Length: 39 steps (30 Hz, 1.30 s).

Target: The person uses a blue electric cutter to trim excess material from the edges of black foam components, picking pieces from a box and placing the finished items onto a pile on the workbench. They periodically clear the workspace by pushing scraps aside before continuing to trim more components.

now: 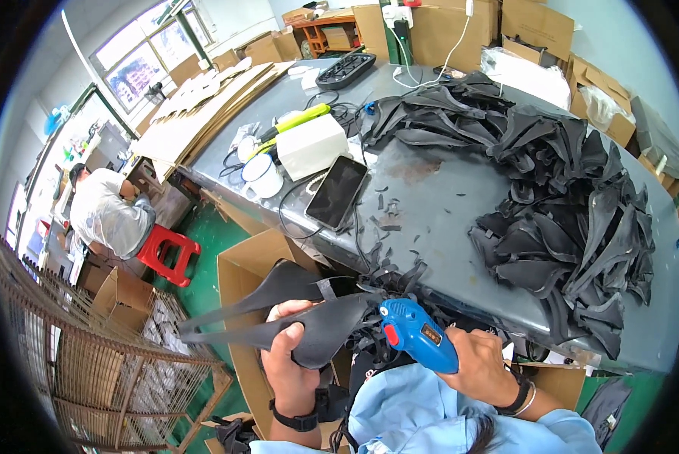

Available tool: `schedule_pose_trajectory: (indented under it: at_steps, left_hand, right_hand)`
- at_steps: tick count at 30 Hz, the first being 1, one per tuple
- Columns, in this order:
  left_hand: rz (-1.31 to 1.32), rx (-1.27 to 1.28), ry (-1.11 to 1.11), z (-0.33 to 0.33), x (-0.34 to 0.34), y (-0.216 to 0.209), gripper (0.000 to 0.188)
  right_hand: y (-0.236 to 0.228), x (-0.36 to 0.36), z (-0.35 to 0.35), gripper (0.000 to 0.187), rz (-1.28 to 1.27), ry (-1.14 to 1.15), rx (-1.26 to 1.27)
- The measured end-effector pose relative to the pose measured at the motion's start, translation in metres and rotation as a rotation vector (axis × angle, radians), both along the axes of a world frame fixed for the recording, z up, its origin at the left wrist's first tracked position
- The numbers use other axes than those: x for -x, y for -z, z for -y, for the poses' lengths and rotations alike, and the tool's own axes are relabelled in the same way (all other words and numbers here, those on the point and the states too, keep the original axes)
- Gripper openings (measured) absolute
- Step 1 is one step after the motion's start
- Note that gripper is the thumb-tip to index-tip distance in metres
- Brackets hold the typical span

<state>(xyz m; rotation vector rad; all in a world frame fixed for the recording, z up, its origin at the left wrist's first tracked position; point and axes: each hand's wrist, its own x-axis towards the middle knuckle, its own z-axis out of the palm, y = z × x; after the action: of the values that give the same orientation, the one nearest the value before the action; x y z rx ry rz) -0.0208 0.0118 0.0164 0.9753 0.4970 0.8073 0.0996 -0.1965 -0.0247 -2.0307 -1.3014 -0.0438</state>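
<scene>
Presently, the grey table point(445, 261) is the largest item before me. A heap of black curved pieces point(581, 200) starts at its far edge, follows the right edge and comes round to the near right corner. Below the near edge, left of centre, stands an open cardboard box point(236, 268).

The piece in hand, a black flexible part point(330, 327) with broad lobes and long tapering tails, is off the table, held just outside the near edge over the box side. My left hand point(292, 367) pinches it, thumb on top, fingers behind. My right hand point(477, 367) is wrapped round a blue handheld tool point(422, 337), its nose at the piece's right end; contact cannot be told.

Progress (judgement): this piece looks mid-work, not finished. Small black scraps point(390, 219) along the near edge suggest cutting has been done. The heap may be stock to do or output; cannot tell which, so no count of what remains.

Room: the middle of the surface is bare apart from scattered bits, the widest space for my right hand. The near edge is close under the tool and cluttered with offcuts. Towards the left corner, a phone point(338, 193), a white mug point(262, 178) and loose cables narrow the way. Leftward beyond the edge, the tails hang free above the box.
</scene>
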Motion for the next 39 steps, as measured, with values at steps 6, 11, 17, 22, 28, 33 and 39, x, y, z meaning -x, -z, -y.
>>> schedule_pose_trajectory:
  at_steps: [6, 11, 17, 22, 28, 33, 39]
  left_hand:
    - [-0.088, -0.005, 0.149, -0.01, 0.004, -0.015, 0.029]
    - [-0.213, -0.089, 0.253, -0.006, -0.001, -0.017, 0.025]
    - [-0.376, -0.111, 0.212, -0.011, -0.005, 0.013, 0.02]
    - [-0.216, 0.333, -0.072, -0.043, 0.012, 0.11, 0.02]
    - [-0.023, 0.593, -0.689, -0.095, 0.076, 0.254, 0.029]
    - [-0.402, 0.781, -0.427, -0.092, 0.097, 0.317, 0.022]
    - [-0.222, 0.202, 0.001, -0.043, -0.026, 0.159, 0.02]
  right_hand:
    - [0.001, 0.002, -0.002, 0.051, 0.034, -0.038, 0.058]
    - [0.004, 0.004, 0.003, 0.054, 0.056, -0.073, 0.052]
    - [0.01, 0.007, -0.004, 0.056, 0.017, -0.088, 0.068]
    - [0.017, -0.003, -0.004, 0.053, -0.126, 0.124, 0.123]
    - [0.019, -0.008, -0.007, 0.052, -0.278, 0.202, 0.107]
    - [0.015, -0.003, -0.015, 0.052, -0.345, 0.186, 0.093]
    - [0.015, -0.007, -0.006, 0.052, -0.187, 0.114, 0.064]
